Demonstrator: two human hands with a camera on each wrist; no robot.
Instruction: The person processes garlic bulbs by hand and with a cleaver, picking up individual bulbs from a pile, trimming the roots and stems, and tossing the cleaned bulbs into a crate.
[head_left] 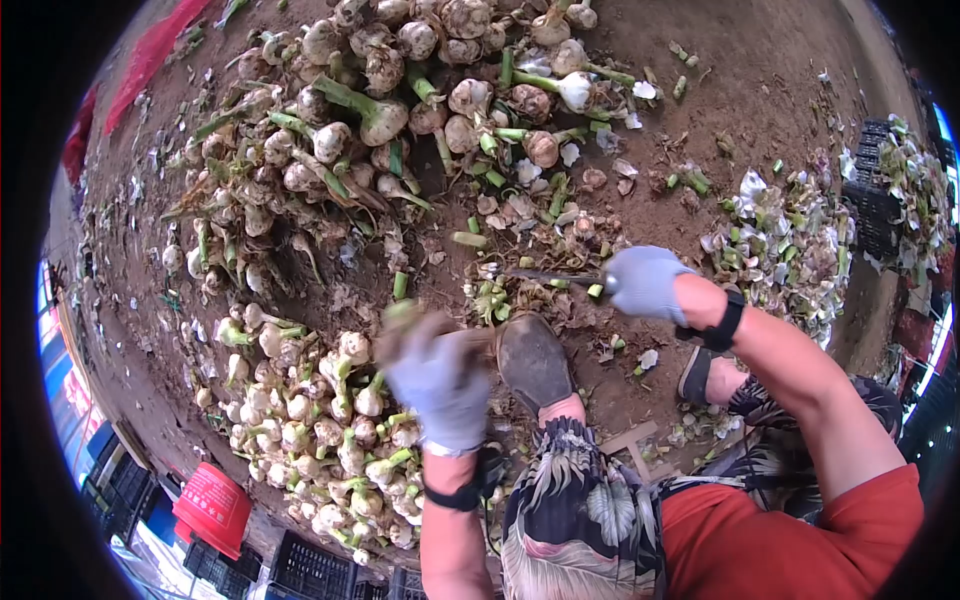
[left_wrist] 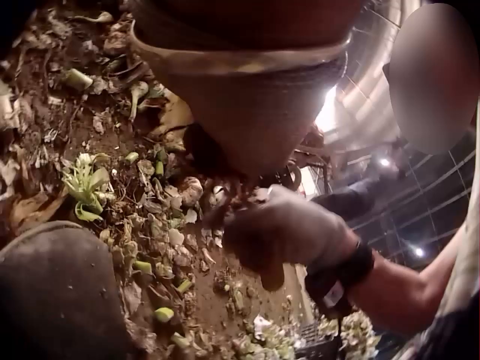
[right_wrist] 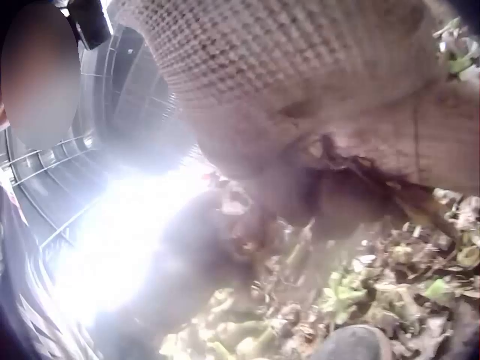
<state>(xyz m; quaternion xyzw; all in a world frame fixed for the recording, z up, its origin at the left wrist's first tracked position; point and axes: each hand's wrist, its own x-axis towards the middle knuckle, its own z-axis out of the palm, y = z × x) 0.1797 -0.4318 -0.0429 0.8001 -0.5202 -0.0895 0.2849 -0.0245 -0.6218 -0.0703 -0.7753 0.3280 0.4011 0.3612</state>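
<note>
My gloved left hand (head_left: pixel 437 392) grips a garlic (head_left: pixel 405 318), blurred by motion, with green and brown parts past the fingers. It is above the near edge of a pile of trimmed garlic bulbs (head_left: pixel 330 430). In the head view my gloved right hand (head_left: pixel 645 283) holds a knife (head_left: pixel 550 275) by its handle, the dark blade pointing left over the scraps. Grey knit of the left glove (left_wrist: pixel 232 97) fills the top of the left wrist view, with the right hand (left_wrist: pixel 289 225) beyond it. The right wrist view is mostly glove (right_wrist: pixel 300 75) and glare.
A large heap of untrimmed garlic (head_left: pixel 380 120) lies ahead on bare soil. Cut stems and peelings (head_left: pixel 530 215) litter the ground by my shoe (head_left: pixel 535 360). More scraps (head_left: pixel 790 250) are heaped right, near a black crate (head_left: pixel 875 190). A red bucket (head_left: pixel 215 505) stands lower left.
</note>
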